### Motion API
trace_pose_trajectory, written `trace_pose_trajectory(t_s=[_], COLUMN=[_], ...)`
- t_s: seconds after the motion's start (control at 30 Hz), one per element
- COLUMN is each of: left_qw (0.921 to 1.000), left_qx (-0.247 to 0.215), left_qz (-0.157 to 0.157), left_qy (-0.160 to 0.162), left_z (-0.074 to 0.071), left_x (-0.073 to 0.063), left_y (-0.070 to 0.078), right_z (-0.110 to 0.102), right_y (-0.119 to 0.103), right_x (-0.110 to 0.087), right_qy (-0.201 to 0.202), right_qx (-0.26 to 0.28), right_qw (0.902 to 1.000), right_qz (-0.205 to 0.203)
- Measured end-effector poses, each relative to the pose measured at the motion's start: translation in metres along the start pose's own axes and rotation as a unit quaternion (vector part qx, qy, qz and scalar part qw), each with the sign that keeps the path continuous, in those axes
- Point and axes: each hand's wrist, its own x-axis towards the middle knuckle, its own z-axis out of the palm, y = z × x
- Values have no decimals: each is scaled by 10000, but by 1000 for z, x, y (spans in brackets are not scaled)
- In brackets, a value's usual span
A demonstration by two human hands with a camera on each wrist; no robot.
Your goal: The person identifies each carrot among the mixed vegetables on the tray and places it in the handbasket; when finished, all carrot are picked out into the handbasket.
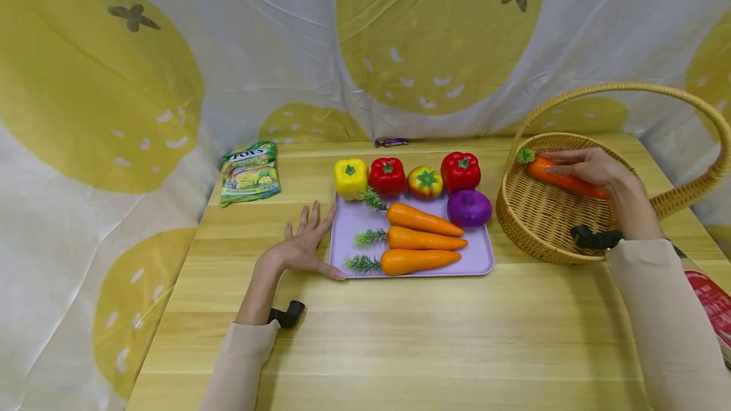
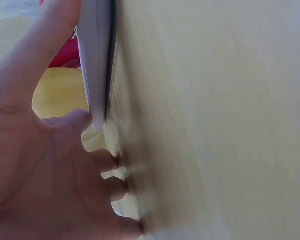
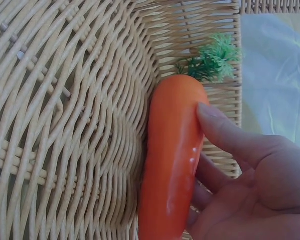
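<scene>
My right hand [image 1: 596, 169] is inside the wicker basket [image 1: 514, 230], holding a carrot [image 3: 172, 160] between thumb and fingers. The carrot's green top [image 3: 215, 57] lies by the basket wall, and its body runs along the woven inside. My left hand [image 1: 299, 247] has its fingers spread at the left edge of the lilac tray [image 1: 481, 255], the thumb at the near corner. On the tray lie three more carrots [image 1: 425, 238], a yellow bell pepper [image 1: 351, 176], two red bell peppers [image 1: 460, 171], a red-and-yellow fruit [image 1: 425, 184] and a purple onion [image 1: 469, 209].
A green candy bag [image 1: 249, 173] lies at the back left of the wooden table [image 1: 388, 341]. Behind the tray is a small purple-wrapped candy [image 1: 391, 143]. The basket's tall handle [image 1: 617, 87] arches over my right hand. A red package [image 1: 711, 300] shows at the right edge.
</scene>
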Motion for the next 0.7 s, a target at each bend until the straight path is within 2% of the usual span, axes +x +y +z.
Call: trace_pose_trajectory(t_s=[0.4,0.53,0.7], left_qw=[10000,10000,10000], left_qx=[19,3,2], left_qz=[-23,-26,-20], left_qy=[38,29,29], left_z=[1,0,0], left_x=[-2,-3,-3], left_y=[-2,-1,0], right_z=[1,-2,-9], right_y=[-2,-4,-15], right_x=[-1,-5,-18], right_qy=[-28,-36,82], right_qx=[-91,98,-404], right_qw=[9999,9997,9980], right_qz=[-79,-225,-475])
